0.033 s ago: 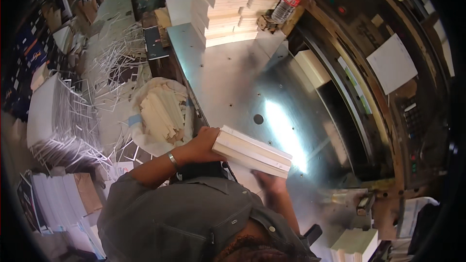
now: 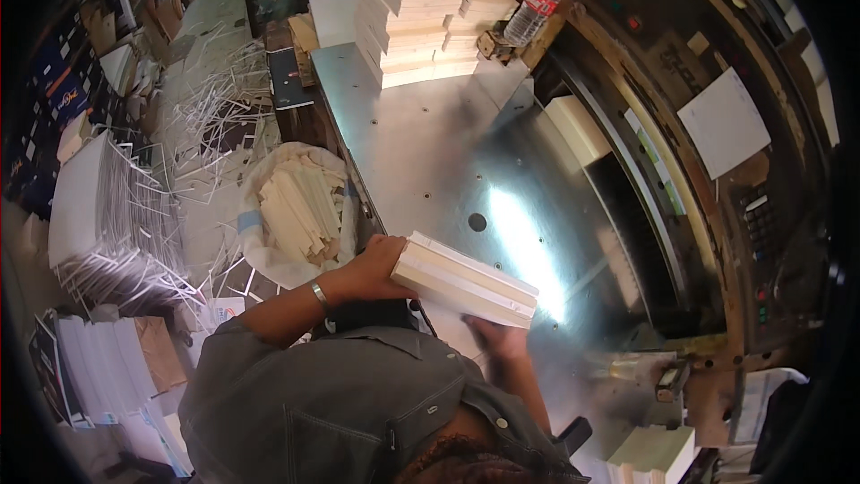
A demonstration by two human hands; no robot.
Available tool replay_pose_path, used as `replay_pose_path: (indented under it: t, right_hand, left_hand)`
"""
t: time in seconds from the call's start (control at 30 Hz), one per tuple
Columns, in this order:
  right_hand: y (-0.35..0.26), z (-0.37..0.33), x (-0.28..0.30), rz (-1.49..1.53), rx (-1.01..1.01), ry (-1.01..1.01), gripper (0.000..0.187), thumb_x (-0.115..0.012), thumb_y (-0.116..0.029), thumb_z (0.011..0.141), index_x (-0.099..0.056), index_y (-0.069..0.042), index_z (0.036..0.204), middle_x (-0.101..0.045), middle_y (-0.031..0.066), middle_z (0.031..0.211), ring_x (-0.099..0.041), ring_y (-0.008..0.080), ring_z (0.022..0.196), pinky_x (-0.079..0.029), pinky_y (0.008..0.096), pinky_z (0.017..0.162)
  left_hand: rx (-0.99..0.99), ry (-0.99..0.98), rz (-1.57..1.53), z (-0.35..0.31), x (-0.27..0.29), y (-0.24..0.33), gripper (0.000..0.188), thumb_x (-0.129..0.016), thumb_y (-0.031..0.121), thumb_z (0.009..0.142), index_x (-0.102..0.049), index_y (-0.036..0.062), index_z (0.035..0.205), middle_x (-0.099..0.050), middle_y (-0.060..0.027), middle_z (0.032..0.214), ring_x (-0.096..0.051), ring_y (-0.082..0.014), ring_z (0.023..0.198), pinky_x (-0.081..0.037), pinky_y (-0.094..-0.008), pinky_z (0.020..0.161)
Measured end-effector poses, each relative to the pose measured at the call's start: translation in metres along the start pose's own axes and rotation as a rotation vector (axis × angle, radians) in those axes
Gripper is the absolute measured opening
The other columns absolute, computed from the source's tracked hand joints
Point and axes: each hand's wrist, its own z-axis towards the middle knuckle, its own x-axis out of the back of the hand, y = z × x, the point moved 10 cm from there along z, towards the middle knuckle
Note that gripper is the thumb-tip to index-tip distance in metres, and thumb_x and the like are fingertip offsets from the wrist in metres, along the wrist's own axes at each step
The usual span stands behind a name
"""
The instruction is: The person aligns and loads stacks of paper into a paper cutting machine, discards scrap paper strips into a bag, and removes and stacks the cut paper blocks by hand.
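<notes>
Between my two hands is a small stack of book blocks, thick cream-white paper slabs laid one on another and tilted over the near edge of the metal table. My left hand grips the stack's left end, with a metal band on that wrist. Under the right end, my right hand supports it; most of those fingers are hidden beneath the paper. Tall piles of similar book blocks stand at the table's far end.
A plastic bottle stands beside the piles. Left of the table sits a white sack of paper offcuts, with strips strewn over the floor. Paper stacks line the left. A machine with a keypad curves along the right; a person stands far off.
</notes>
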Motion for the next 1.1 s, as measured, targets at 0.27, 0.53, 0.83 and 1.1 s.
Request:
replay_pose_path:
  t: [0.27, 0.53, 0.83, 1.1]
  right_hand:
    - [-0.051, -0.008, 0.038, -0.006, 0.176, 0.01, 0.051, -0.082, -0.004, 0.082, -0.06, 0.003, 0.127, -0.073, 0.0153, 0.109, -0.071, 0.0244, 0.101, -0.056, 0.037, 0.089]
    - [-0.044, -0.018, 0.041, -0.162, 0.156, 0.058, 0.055, -0.082, -0.004, 0.081, -0.058, 0.003, 0.131, -0.07, 0.0144, 0.12, -0.069, 0.025, 0.108, -0.053, 0.0358, 0.094]
    - [0.002, -0.03, 0.037, 0.382, -0.337, 0.13, 0.042, -0.068, -0.019, 0.099, -0.058, 0.008, 0.13, -0.068, 0.0127, 0.114, -0.066, 0.0177, 0.1, -0.053, 0.0327, 0.089]
    - [0.008, -0.067, 0.038, 0.292, -0.492, 0.157, 0.038, -0.061, -0.02, 0.102, -0.06, 0.01, 0.126, -0.071, 0.0123, 0.102, -0.069, 0.0161, 0.083, -0.058, 0.0291, 0.075]
  left_hand:
    - [0.053, -0.019, -0.079, -0.001, 0.007, -0.002, 0.08, -0.09, 0.038, 0.073, -0.053, 0.0017, 0.133, -0.063, -0.0194, 0.122, -0.055, -0.0381, 0.12, -0.036, -0.0446, 0.108]
    - [0.184, 0.009, -0.563, -0.012, 0.022, -0.013, 0.066, -0.091, 0.02, 0.076, -0.057, 0.0011, 0.129, -0.068, -0.0108, 0.123, -0.063, -0.0225, 0.117, -0.046, -0.0371, 0.108]
    - [0.479, -0.013, -0.669, 0.026, 0.009, -0.033, 0.091, -0.091, 0.038, 0.076, -0.046, -0.0018, 0.144, -0.065, -0.011, 0.1, -0.065, -0.0208, 0.09, -0.052, -0.0328, 0.084]
    - [0.533, -0.222, -0.601, 0.05, -0.012, -0.035, 0.103, -0.089, 0.039, 0.078, -0.031, -0.002, 0.152, -0.068, -0.0174, 0.104, -0.065, -0.0227, 0.097, -0.05, -0.0315, 0.085]
